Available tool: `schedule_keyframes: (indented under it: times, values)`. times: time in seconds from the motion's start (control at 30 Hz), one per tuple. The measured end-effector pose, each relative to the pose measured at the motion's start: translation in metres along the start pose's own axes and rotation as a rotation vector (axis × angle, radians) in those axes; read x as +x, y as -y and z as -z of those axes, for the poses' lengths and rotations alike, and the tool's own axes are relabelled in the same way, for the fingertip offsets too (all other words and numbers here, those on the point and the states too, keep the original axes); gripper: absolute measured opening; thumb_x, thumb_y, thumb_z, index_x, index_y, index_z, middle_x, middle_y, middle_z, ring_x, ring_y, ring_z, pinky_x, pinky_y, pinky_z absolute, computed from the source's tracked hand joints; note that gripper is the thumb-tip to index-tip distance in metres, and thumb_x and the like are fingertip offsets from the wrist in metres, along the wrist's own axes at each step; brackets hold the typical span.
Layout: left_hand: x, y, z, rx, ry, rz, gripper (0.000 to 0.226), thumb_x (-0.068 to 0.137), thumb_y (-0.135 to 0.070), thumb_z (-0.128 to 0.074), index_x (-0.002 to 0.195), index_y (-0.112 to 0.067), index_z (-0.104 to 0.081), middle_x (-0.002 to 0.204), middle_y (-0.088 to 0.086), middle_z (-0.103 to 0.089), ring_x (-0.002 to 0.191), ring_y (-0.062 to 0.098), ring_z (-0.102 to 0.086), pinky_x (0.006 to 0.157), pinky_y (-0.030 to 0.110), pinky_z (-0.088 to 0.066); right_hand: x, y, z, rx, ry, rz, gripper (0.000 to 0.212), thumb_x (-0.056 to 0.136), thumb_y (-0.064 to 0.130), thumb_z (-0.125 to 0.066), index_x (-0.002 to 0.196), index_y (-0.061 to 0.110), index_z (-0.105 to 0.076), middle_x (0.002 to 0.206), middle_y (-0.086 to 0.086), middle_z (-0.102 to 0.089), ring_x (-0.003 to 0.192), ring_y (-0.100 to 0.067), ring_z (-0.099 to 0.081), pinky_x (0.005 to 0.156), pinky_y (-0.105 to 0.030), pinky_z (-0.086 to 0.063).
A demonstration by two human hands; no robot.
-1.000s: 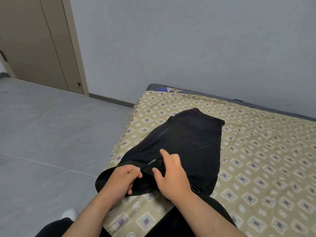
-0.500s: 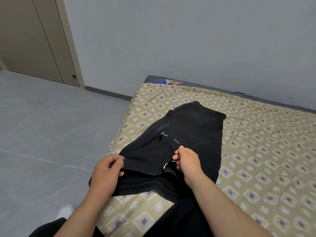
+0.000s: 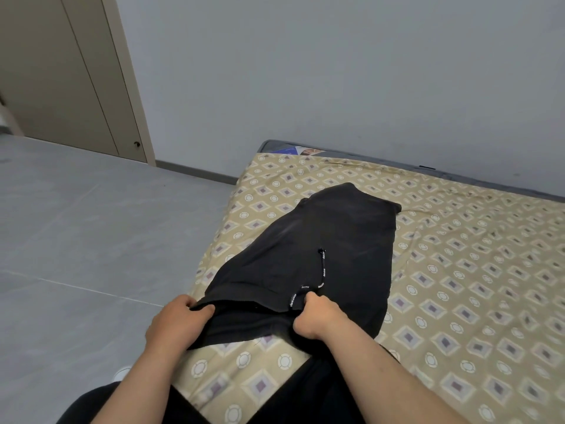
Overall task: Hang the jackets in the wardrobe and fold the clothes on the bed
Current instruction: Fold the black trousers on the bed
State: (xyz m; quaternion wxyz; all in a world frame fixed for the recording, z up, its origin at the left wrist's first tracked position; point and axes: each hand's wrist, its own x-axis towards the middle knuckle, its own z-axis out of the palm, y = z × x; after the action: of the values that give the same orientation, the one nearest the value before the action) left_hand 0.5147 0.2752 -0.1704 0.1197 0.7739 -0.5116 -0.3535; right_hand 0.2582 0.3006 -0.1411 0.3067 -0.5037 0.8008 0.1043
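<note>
Bedding in a tan diamond print covers the bed point(image 3: 458, 286), which fills the near right of the view, with grey floor point(image 3: 76, 240) off its left side. Nearest the person, both hands work the same end of a black garment point(image 3: 321, 234) that lies flat on the bed. The left hand point(image 3: 180, 322) has its fingers curled over the left corner of the waistband point(image 3: 244, 302), thumb on top, a closed grip on the cloth. The right hand point(image 3: 315, 319) is bunched round the waistband farther right, just beside the spot where the drawstring point(image 3: 322, 270) comes out; that grip too is closed on fabric. The two hands sit level with each other, set apart along the waistband.

From the grips the garment runs away from the person. Its long axis points toward the wall point(image 3: 336, 71) and leans slightly right, and its far end stops short of the bed's far edge. Neither hand is nearer that far end, so I judge the coming fold to be a carry of the waistband forward along that axis, both arms reaching evenly. Past the floor, a beige door point(image 3: 61, 71) stands at far left.
</note>
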Motion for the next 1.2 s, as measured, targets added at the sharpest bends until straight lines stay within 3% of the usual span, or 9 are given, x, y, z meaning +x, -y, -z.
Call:
schedule_keyframes:
  times: [0.17,0.33,0.43,0.6,0.73,0.87,1.0,1.13,1.2]
  values:
    - [-0.009,0.001,-0.003,-0.221,0.038,0.017,0.030,0.087,-0.028,-0.066,0.071,-0.012,-0.046,0.069,0.006,-0.054,0.064,0.025,-0.050,0.059,0.034,-0.033,0.004,0.000,-0.002,-0.204,-0.057,-0.074,0.059,0.083,0.017,-0.053,0.140,0.019,-0.041,0.141,-0.007,-0.040,0.132,-0.029,-0.039,0.104,-0.040,-0.036]
    - [-0.024,-0.001,0.015,-0.775,0.414,0.284,0.014,0.084,-0.011,-0.060,0.093,0.000,-0.063,0.083,0.023,-0.071,0.071,0.037,-0.069,0.060,0.040,-0.056,-0.001,-0.011,0.007,-0.171,-0.003,-0.217,0.060,0.077,0.016,-0.055,0.137,0.017,-0.049,0.137,-0.006,-0.042,0.125,-0.030,-0.046,0.095,-0.038,-0.045]
    - [-0.033,-0.004,0.021,-0.973,0.459,0.274,0.015,0.087,-0.007,-0.060,0.099,0.002,-0.064,0.086,0.024,-0.072,0.065,0.035,-0.070,0.056,0.041,-0.058,-0.004,-0.019,0.017,-0.138,-0.041,-0.169,0.043,0.081,0.011,-0.055,0.124,0.012,-0.060,0.132,-0.008,-0.057,0.118,-0.030,-0.058,0.091,-0.035,-0.048]
    - [-0.039,-0.005,0.028,-1.269,0.502,0.146,0.021,0.086,0.003,-0.050,0.102,0.000,-0.062,0.096,0.024,-0.071,0.079,0.037,-0.068,0.056,0.048,-0.059,-0.015,-0.055,0.045,0.406,-0.269,-0.066,0.015,0.095,0.006,-0.040,0.097,0.013,-0.053,0.107,-0.011,-0.057,0.096,-0.028,-0.056,0.081,-0.029,-0.040]
    - [-0.044,-0.015,0.033,-1.260,0.638,0.040,0.042,0.074,0.014,-0.046,0.112,0.010,-0.062,0.110,0.032,-0.067,0.085,0.039,-0.070,0.073,0.049,-0.060,-0.039,-0.093,0.085,0.719,-0.303,-0.051,0.026,0.100,0.009,-0.039,0.075,0.017,-0.040,0.078,-0.002,-0.045,0.065,-0.015,-0.042,0.057,-0.026,-0.037]
    - [-0.049,-0.052,0.046,-0.759,0.401,-0.213,0.041,0.077,0.020,-0.050,0.110,0.002,-0.067,0.105,0.024,-0.071,0.092,0.034,-0.069,0.078,0.040,-0.056,-0.071,-0.094,0.147,0.893,-0.224,0.139,0.018,0.096,0.002,-0.047,0.081,0.009,-0.055,0.079,-0.014,-0.059,0.068,-0.025,-0.056,0.063,-0.033,-0.044]
    - [-0.052,-0.098,0.095,-0.394,-0.261,-0.465,0.032,0.077,0.011,-0.057,0.093,-0.014,-0.068,0.102,0.008,-0.069,0.092,0.025,-0.062,0.080,0.036,-0.050,-0.104,-0.089,0.203,0.861,-0.060,0.296,0.016,0.088,-0.006,-0.060,0.099,0.005,-0.060,0.085,-0.015,-0.071,0.075,-0.025,-0.070,0.062,-0.033,-0.056]
    - [-0.046,-0.122,0.168,-0.054,-0.595,-0.625,0.042,0.075,0.009,-0.049,0.106,-0.012,-0.067,0.099,0.004,-0.047,0.084,0.024,-0.047,0.073,0.036,-0.043,-0.123,-0.088,0.254,0.527,-0.428,0.330,0.023,0.077,-0.008,-0.061,0.085,0.012,-0.066,0.075,-0.010,-0.064,0.063,-0.022,-0.059,0.054,-0.025,-0.045]
    - [-0.047,-0.133,0.204,0.061,-0.675,-0.628,0.042,0.075,0.007,-0.051,0.109,-0.011,-0.066,0.097,0.004,-0.042,0.081,0.026,-0.044,0.069,0.037,-0.043,-0.131,-0.089,0.281,0.447,-0.564,0.320,0.027,0.075,-0.009,-0.053,0.078,0.013,-0.069,0.074,-0.009,-0.065,0.064,-0.021,-0.060,0.054,-0.028,-0.050]
